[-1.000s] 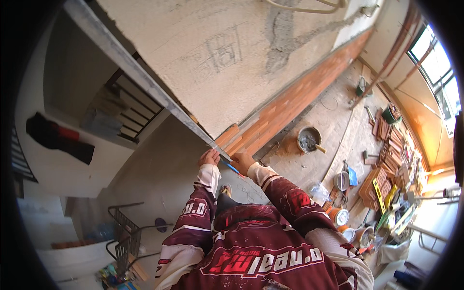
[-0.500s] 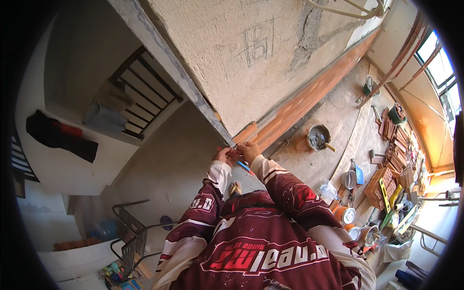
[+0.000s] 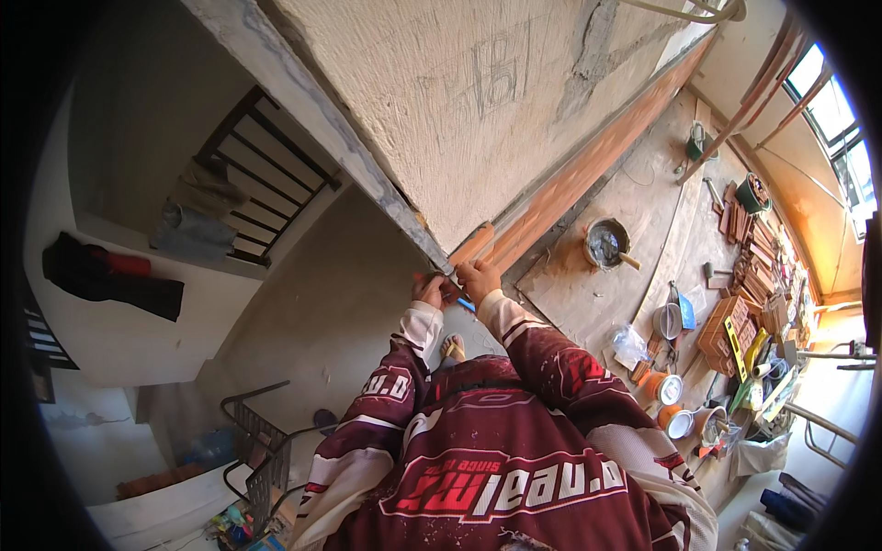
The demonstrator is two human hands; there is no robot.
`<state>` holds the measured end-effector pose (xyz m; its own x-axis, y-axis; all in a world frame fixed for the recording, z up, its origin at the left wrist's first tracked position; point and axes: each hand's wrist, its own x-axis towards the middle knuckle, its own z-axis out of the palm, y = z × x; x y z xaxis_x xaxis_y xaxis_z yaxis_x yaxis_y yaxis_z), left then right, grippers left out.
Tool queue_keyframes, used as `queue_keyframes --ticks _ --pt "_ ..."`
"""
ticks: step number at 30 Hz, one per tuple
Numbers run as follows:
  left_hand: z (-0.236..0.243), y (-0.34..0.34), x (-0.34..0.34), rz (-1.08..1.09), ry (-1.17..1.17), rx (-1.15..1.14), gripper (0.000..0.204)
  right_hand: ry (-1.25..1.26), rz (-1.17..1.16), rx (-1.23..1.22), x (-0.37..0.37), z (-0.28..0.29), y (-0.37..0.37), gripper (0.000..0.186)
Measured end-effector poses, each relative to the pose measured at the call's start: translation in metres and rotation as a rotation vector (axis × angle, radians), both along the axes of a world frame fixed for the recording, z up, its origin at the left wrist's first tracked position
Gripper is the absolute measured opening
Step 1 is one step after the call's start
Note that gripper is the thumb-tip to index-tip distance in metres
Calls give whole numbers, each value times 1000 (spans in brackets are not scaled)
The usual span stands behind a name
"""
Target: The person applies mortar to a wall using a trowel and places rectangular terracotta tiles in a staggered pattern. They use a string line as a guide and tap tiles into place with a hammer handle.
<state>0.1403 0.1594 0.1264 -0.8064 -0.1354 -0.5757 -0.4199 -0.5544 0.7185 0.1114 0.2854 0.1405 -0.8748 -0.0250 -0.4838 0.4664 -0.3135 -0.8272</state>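
your hands had drawn closer together than a second earlier, and less of the blue tool [image 3: 467,305] showed below them. in the head view, your left hand [image 3: 429,290] and right hand [image 3: 479,277] met at the low corner of the wall [image 3: 441,119], by the end of the brick strip [image 3: 570,174]. fingers on both were bent; how far each had closed, and which one had hold of the tool, could not be told. the tool's blue end poked out just beneath your right hand. to your right, a bucket [image 3: 589,256] of mortar stood on the floor, with a yellow level [image 3: 735,349] against stacked bricks [image 3: 713,336] farther off. to your left was a black railing [image 3: 230,121].
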Motion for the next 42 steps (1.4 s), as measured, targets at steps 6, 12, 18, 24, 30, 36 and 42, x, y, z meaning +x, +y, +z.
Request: queue_keyframes --ticks 6,12,18,24,30,36,42 --pt "-3 4 3 -7 23 -26 4 40 -18 199 -1 -12 -7 15" --pt "1 4 3 -4 -4 -6 3 28 -42 76 1 -14 -6 21" --pt "1 1 -1 -8 -26 0 7 -28 -22 -73 4 -13 -6 17" --pt "2 2 -1 -27 -7 0 3 6 -6 -31 4 -20 -4 17" --pt "7 5 3 13 28 -12 3 -16 -16 -71 5 -1 -4 17" --pt "12 -2 4 19 9 -140 3 24 3 -16 3 -10 -3 17" --pt "45 2 13 -28 26 -130 11 -49 2 -42 14 2 -4 20"
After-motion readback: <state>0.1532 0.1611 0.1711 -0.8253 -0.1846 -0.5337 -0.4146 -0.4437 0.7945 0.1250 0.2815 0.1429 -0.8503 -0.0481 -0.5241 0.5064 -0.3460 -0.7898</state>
